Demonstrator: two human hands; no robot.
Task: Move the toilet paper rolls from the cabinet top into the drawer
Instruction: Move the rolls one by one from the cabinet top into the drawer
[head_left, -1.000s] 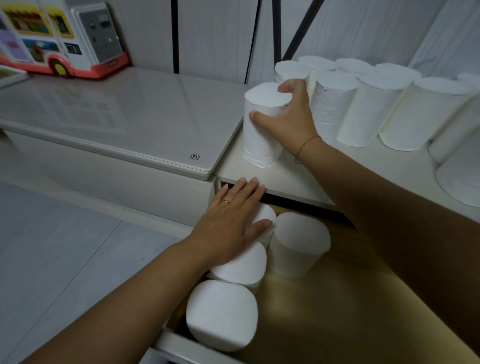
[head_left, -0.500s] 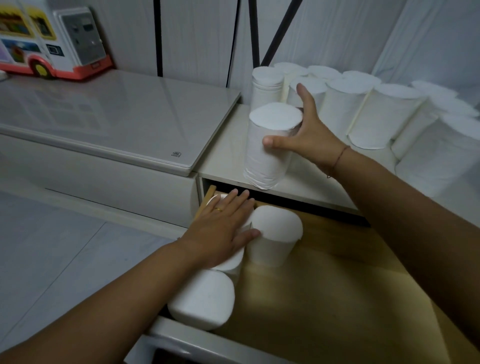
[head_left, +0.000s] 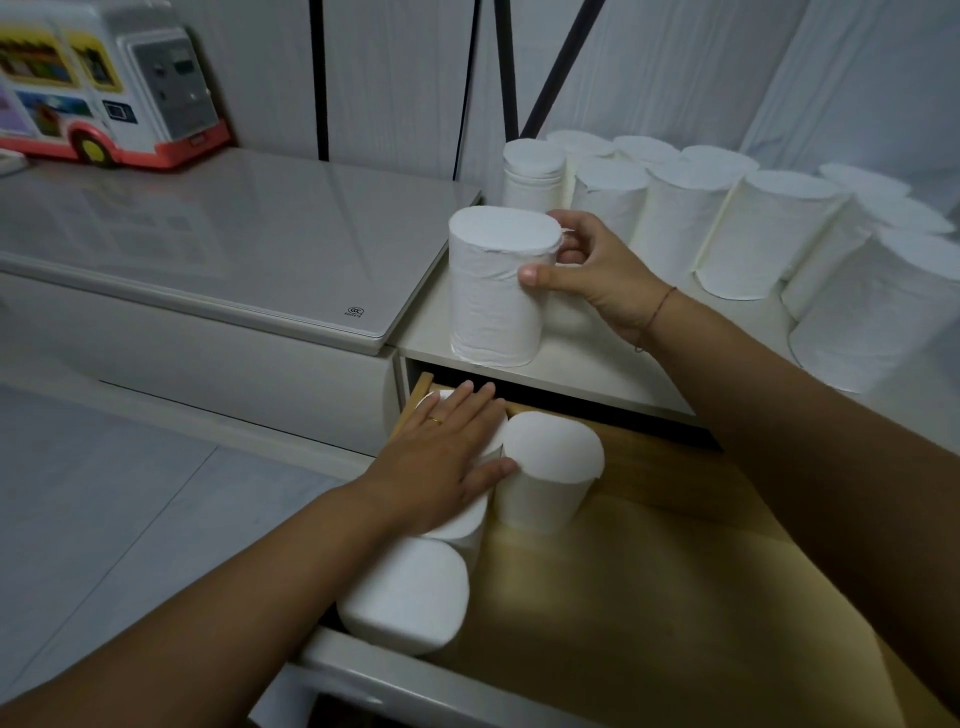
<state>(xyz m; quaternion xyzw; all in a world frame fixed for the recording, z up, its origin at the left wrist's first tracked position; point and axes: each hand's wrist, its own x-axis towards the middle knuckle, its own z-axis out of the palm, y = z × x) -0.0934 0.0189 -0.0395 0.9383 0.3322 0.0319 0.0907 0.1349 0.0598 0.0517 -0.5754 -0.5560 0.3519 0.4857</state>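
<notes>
One upright toilet paper roll (head_left: 493, 291) is clasped by the right grip (head_left: 597, 275) at the front edge of the cabinet top (head_left: 587, 358), just above the open drawer (head_left: 649, 571); the left grip (head_left: 441, 462) is laid flat on stowed rolls (head_left: 405, 592).

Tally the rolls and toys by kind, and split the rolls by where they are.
Drawer rolls, inside the drawer: 4
Held roll, gripped by the right hand: 1
Standing rolls, on the cabinet top: 10 in view
Toy bus: 1
Total: 16
</notes>
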